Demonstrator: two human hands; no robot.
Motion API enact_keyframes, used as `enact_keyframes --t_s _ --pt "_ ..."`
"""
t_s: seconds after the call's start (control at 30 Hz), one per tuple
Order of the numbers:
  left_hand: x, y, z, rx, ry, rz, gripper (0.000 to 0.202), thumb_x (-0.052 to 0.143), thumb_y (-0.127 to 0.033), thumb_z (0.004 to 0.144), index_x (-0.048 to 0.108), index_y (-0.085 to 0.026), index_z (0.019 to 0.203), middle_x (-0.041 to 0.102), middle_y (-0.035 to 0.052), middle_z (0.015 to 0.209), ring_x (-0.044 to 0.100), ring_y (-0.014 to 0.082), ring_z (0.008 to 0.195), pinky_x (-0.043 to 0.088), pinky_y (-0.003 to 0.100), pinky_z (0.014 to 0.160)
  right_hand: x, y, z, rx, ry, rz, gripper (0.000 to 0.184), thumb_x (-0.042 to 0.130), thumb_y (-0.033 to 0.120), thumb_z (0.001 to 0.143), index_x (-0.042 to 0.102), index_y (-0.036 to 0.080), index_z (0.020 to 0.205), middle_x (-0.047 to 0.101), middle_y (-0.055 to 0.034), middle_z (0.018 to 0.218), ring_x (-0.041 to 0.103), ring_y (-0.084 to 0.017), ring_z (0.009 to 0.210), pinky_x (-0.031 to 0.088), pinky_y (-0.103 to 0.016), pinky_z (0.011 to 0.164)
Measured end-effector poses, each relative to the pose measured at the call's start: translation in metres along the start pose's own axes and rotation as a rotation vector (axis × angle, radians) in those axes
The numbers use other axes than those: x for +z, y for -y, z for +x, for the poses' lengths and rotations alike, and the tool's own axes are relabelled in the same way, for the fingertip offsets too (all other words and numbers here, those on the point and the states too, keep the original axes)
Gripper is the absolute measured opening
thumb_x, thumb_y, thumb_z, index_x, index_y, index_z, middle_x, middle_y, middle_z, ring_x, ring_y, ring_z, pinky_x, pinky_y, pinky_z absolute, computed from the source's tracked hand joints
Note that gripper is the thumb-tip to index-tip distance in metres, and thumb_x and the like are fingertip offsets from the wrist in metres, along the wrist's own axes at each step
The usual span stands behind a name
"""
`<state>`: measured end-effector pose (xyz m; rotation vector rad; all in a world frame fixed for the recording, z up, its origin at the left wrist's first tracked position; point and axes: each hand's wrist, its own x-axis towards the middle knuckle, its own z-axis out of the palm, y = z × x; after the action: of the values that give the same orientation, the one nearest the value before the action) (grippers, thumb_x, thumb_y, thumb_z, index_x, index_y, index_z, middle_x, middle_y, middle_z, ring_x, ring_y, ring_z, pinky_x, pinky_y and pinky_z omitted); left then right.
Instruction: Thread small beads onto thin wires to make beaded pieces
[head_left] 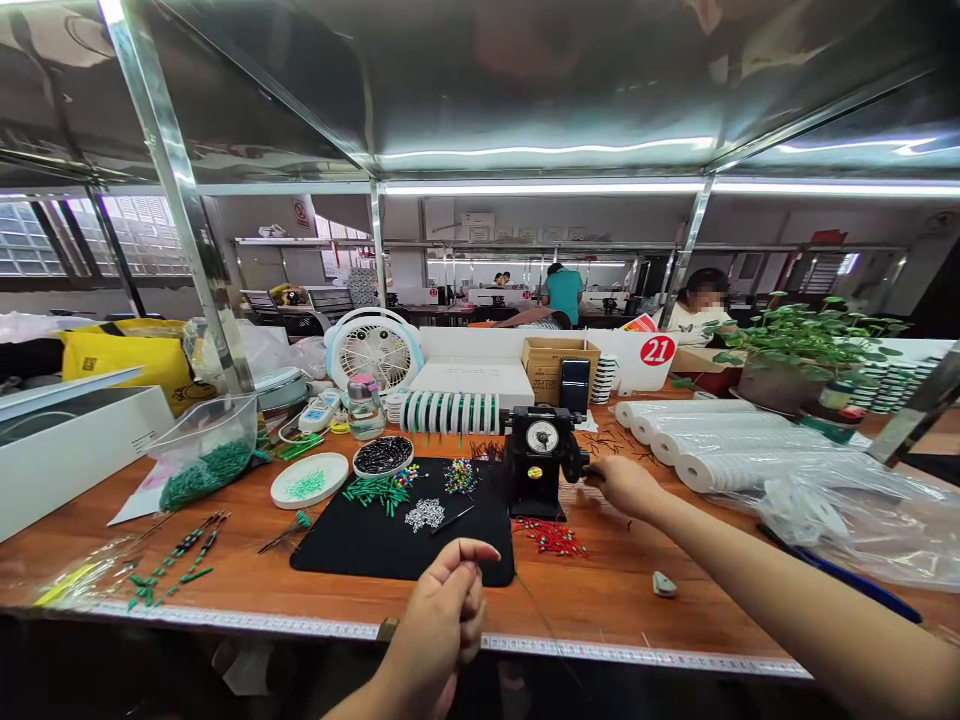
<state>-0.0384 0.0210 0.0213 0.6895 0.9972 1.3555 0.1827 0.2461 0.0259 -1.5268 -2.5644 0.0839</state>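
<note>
Left hand (439, 620) nearest, fingers (469, 590) pinched together on something too fine to make out, above the front edge of the table (630, 610). Right hand (622, 485) farther off, beside the black dial-faced winder (538, 460), curled near its side crank (576, 462), grip unclear. Thin dark line (544, 620) slanting down and rightward from near the left fingertips, across the table edge.

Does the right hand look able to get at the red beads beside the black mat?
Probably yes. The right hand is near the red beads, with only bare wooden bench between them; the black dial device stands behind, not in the way.
</note>
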Motion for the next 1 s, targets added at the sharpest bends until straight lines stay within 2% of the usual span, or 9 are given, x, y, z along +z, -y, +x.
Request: enact_keyframes --t_s 0.07,0.13,0.3,0.4,0.5,0.63,0.73,0.8,1.0 --pt "0.002 -0.007 0.001 -0.008 0.004 0.005 0.018 0.051 -0.031 0.079 0.050 -0.018 0.091 0.025 -0.0100 0.051 0.010 0.0033 0.040 0.004 0.018 0.037 0.004 -0.002 -0.019 -0.043 0.043 0.010 0.019 0.054 0.027 0.080 0.069 0.022 0.090 0.069 -0.0050 0.087 0.062 -0.021 0.082 0.040 -0.026 0.067" --pt "0.003 -0.012 0.000 -0.038 0.011 0.010 0.016 0.050 -0.030 0.080 0.049 -0.018 0.091 0.024 -0.0101 0.051 0.009 0.0034 0.040 0.003 0.017 0.037 -0.001 -0.004 -0.035 -0.074 0.058 0.020 0.019 0.053 0.029 0.080 0.069 0.022 0.089 0.069 -0.0050 0.089 0.062 -0.022 0.083 0.040 -0.027 0.068" --pt "-0.003 -0.009 -0.008 -0.102 0.003 -0.015 0.022 0.054 -0.035 0.077 0.049 -0.018 0.091 0.027 -0.0101 0.051 0.009 0.0026 0.038 0.003 0.017 0.036 -0.031 -0.005 -0.051 -0.075 0.037 0.062 0.020 0.050 0.031 0.081 0.068 0.024 0.088 0.070 -0.0029 0.087 0.062 -0.022 0.082 0.040 -0.027 0.066" --pt "-0.006 -0.003 -0.013 -0.141 0.012 -0.022 0.026 0.058 -0.038 0.074 0.049 -0.019 0.090 0.026 -0.0106 0.049 0.008 0.0024 0.037 0.002 0.017 0.036 -0.047 -0.005 -0.052 -0.040 -0.029 0.052 0.020 0.051 0.032 0.080 0.068 0.025 0.088 0.069 -0.0022 0.084 0.061 -0.022 0.078 0.039 -0.028 0.063" --pt "-0.005 -0.005 -0.008 -0.140 0.024 -0.022 0.025 0.059 -0.037 0.074 0.050 -0.019 0.089 0.025 -0.0108 0.048 0.009 0.0027 0.037 0.003 0.017 0.035 -0.058 -0.007 -0.047 -0.071 -0.177 0.024 0.024 0.048 0.031 0.083 0.067 0.026 0.094 0.069 -0.0021 0.089 0.061 -0.021 0.081 0.040 -0.028 0.065" --pt "0.004 -0.023 0.013 -0.078 0.028 -0.008 0.016 0.054 -0.029 0.077 0.049 -0.019 0.089 0.024 -0.0102 0.049 0.010 0.0035 0.038 0.005 0.017 0.035 -0.062 -0.011 -0.026 -0.083 -0.342 -0.084 0.029 0.041 0.033 0.088 0.064 0.027 0.105 0.065 -0.0030 0.100 0.059 -0.021 0.085 0.038 -0.028 0.064" --pt "0.010 -0.034 0.024 -0.085 0.060 0.009 0.014 0.051 -0.024 0.079 0.050 -0.020 0.091 0.024 -0.0099 0.050 0.011 0.0038 0.039 0.005 0.017 0.035 -0.057 -0.012 -0.005 -0.017 -0.352 -0.136 0.032 0.039 0.033 0.090 0.060 0.029 0.112 0.062 -0.0036 0.108 0.059 -0.021 0.086 0.037 -0.028 0.061" --pt "0.013 -0.035 0.023 -0.088 0.067 0.013 0.013 0.050 -0.023 0.079 0.050 -0.020 0.092 0.024 -0.0099 0.050 0.011 0.0037 0.039 0.005 0.016 0.035 -0.052 -0.013 0.004 0.018 -0.334 -0.132 0.032 0.038 0.032 0.090 0.058 0.028 0.116 0.061 -0.0046 0.109 0.058 -0.022 0.088 0.037 -0.029 0.064" --pt "0.012 -0.008 -0.002 -0.128 0.069 0.005 0.012 0.047 -0.023 0.081 0.050 -0.018 0.092 0.023 -0.0101 0.051 0.008 0.0030 0.039 0.003 0.016 0.036 -0.043 -0.007 0.011 0.052 -0.288 -0.090 0.034 0.040 0.030 0.090 0.052 0.028 0.123 0.057 -0.0073 0.112 0.056 -0.023 0.096 0.039 -0.030 0.071"
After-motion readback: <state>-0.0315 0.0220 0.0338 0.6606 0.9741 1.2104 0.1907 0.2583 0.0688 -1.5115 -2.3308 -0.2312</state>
